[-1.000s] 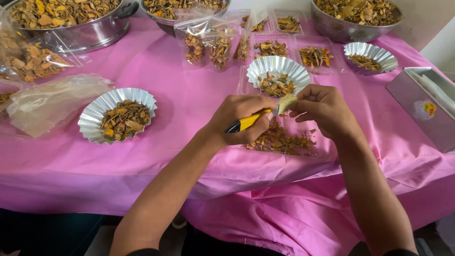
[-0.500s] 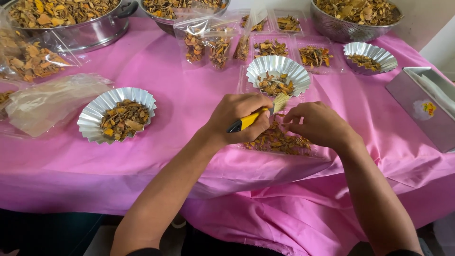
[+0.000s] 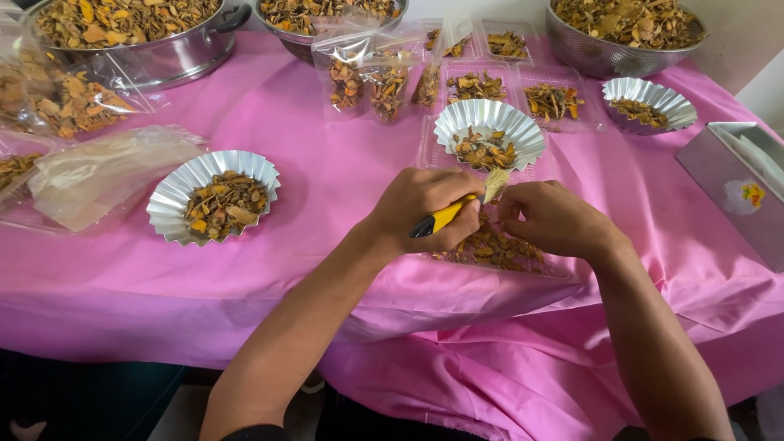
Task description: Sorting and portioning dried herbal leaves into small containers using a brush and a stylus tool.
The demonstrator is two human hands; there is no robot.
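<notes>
Left hand [image 3: 425, 208] clenched round a yellow-handled brush [image 3: 457, 208], bristles aimed far-right at right hand [image 3: 551, 219], fingers pinching some small piece just beside, over dried slices [image 3: 490, 247] on the pink bench [image 3: 327, 180].

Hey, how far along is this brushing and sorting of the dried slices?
Done: several clear bags and small trays already hold slices. In hand: the left hand grips a yellow-handled brush while the right hand works over a pile. Left: a big pot and colander look full.
</notes>
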